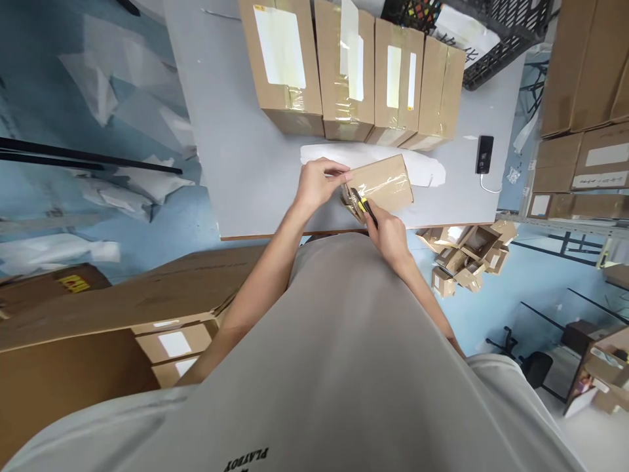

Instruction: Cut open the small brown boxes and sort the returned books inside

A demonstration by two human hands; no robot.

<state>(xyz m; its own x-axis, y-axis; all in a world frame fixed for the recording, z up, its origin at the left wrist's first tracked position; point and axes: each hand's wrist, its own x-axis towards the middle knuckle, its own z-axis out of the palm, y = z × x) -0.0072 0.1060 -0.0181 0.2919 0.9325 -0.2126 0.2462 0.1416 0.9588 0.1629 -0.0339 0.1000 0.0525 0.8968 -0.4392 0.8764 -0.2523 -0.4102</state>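
Note:
A small brown cardboard box (386,180) with shiny clear tape lies tilted near the front edge of the grey table (246,177). My left hand (317,183) pinches the box at its upper left corner, thumb and fingers close together. In my right hand (390,236) is a yellow and black utility knife (363,204), its tip against the taped left end of the box. Whether the blade is in the tape cannot be made out. Under and behind the box stretches a flat white wrapping sheet (432,172).
Several taped cartons (344,111) stand in a row at the table's back. A black plastic crate (515,46) sits at the back right, a phone (484,155) with a white cable before it. Emptied boxes (466,255) lie on the floor, right. A large open carton (73,367) is at left.

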